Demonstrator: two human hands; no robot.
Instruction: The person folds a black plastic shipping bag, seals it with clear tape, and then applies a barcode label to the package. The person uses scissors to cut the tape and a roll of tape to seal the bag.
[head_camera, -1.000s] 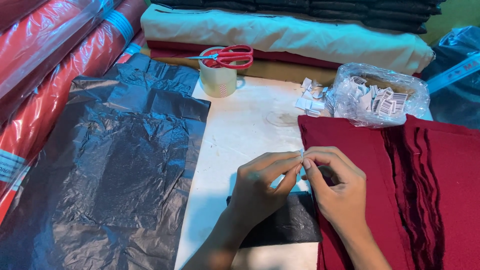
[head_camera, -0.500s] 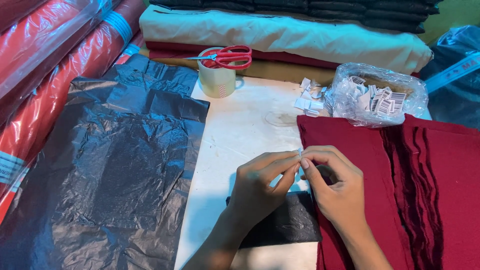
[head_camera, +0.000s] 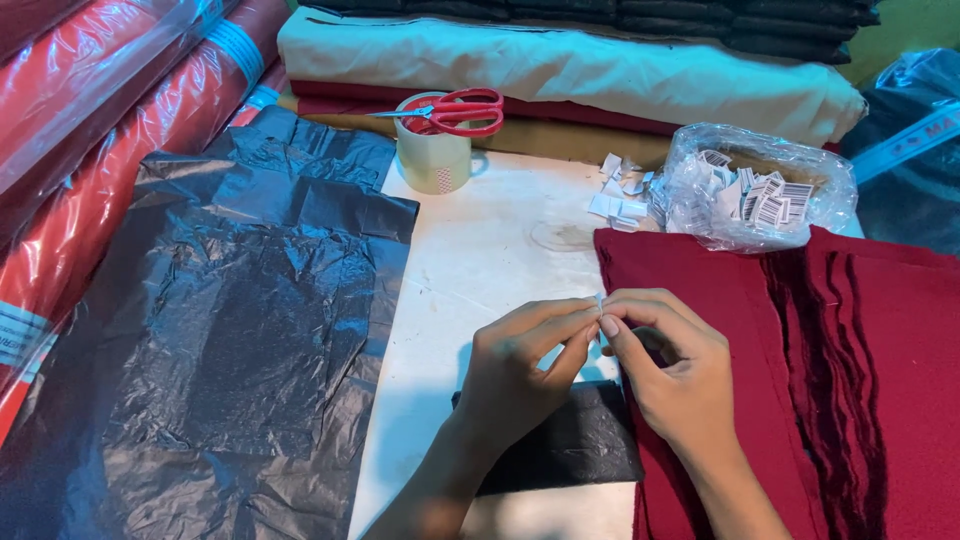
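Both hands, left hand (head_camera: 515, 375) and right hand (head_camera: 672, 378), pinched a tiny white paper sticker (head_camera: 599, 300) beside the folded dark-red cloth stack (head_camera: 800, 370); so slight a grip risked tearing or dropping it.

Clear plastic bag (head_camera: 752, 187): sitting at the back right of the white table, on the edge of the dark red cloth, crumpled and bulging with small white striped labels.
Loose labels (head_camera: 620, 192): lying in a small white heap just left of the bag.
Label in the fingers (head_camera: 599, 300): being pinched between both hands' fingertips, tiny and white.
Wrapped rolls (head_camera: 110, 120): leaning at the left, red under clear film, each wearing a pale blue band.
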